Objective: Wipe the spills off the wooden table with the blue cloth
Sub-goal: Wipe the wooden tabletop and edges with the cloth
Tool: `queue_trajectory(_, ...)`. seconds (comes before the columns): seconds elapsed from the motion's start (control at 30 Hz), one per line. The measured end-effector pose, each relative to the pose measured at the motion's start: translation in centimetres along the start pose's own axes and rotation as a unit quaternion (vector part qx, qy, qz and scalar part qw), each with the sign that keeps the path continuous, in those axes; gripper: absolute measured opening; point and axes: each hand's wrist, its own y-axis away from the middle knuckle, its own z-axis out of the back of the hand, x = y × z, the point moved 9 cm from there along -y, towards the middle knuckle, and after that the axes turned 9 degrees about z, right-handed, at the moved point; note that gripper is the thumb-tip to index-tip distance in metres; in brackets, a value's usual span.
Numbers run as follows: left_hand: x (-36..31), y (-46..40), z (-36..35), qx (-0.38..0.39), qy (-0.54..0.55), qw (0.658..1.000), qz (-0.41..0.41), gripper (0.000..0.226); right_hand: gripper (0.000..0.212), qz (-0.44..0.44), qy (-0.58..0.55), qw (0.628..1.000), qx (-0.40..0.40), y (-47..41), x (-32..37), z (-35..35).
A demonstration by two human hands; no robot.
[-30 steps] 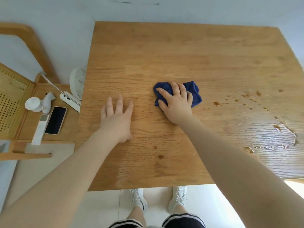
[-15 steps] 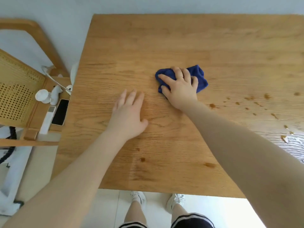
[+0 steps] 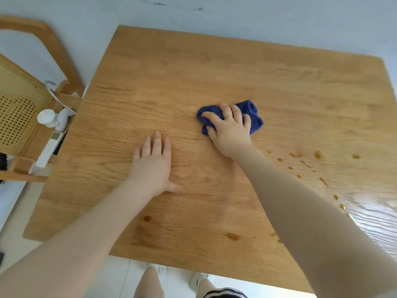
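Right hand: the right hand (image 3: 228, 130) presses down on the bunched blue cloth (image 3: 251, 117), fingers spread over it (a ring on one finger), as it did half a second ago.
Blue cloth: on the wooden table (image 3: 214, 67) near its middle, under the same hand, in much the same spot.
Left hand: the left hand (image 3: 153, 166) lies flat on the bare wood, fingers straight and close together, thumb out; unchanged.
Spills: brown drops (image 3: 318, 154) and a glossy wet patch (image 3: 373, 214) to the right of the cloth, apart from it, unwiped as before.
Beside the table: a cane-backed chair (image 3: 17, 112) at left.
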Motion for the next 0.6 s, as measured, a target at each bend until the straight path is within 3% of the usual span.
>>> queue_trajectory(0.13,-0.2,0.2,0.2,0.001,0.003,1.000,0.002,0.138,0.041,-0.020,0.016,1.000,0.009,0.3,0.5,0.3)
queue_trajectory(0.37,0.0,0.1,0.1,0.002,0.049,0.999,-0.004,0.133,0.041,0.078,0.048,0.996,0.009,6.4,3.4,-0.7)
queue_trajectory(0.6,0.0,-0.1,0.0,0.004,0.044,0.999,-0.005,0.132,0.041,-0.032,0.031,0.999,0.013,0.2,-0.1,0.2)
